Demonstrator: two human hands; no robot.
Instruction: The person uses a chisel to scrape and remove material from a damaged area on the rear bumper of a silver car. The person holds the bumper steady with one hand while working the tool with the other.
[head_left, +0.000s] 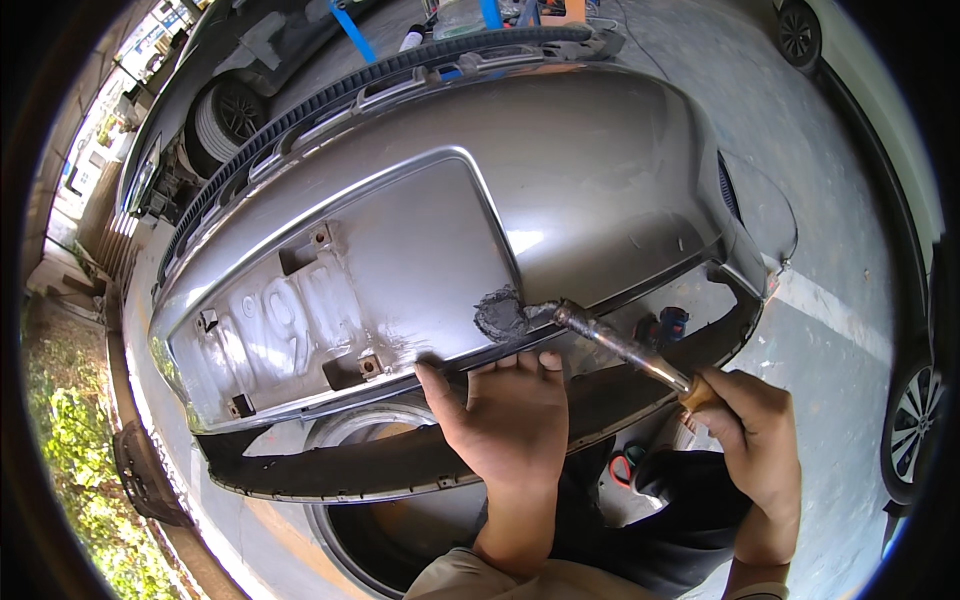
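A grey car bumper (590,150) lies before me, with a recessed plate area. At the recess's lower right corner is a rough dark patch (500,315). My right hand (755,430) is closed around the wooden handle of a soldering iron (625,345). The iron's long metal shaft slants up and left, and its bent tip meets the right side of the patch. Just below the patch, my left hand (510,430), palm toward me, grips the bumper's lower edge. Its thumb is spread to the left against the edge; the fingers' far parts are foreshortened or hidden.
Beneath the bumper is a tyre (365,545). A dark power tool (665,325) shows through the bumper's lower opening. A red and green ring-shaped item (627,465) lies by my leg. Parked cars stand at far left and right (915,430). Blue legs of a stand (352,30) rise behind.
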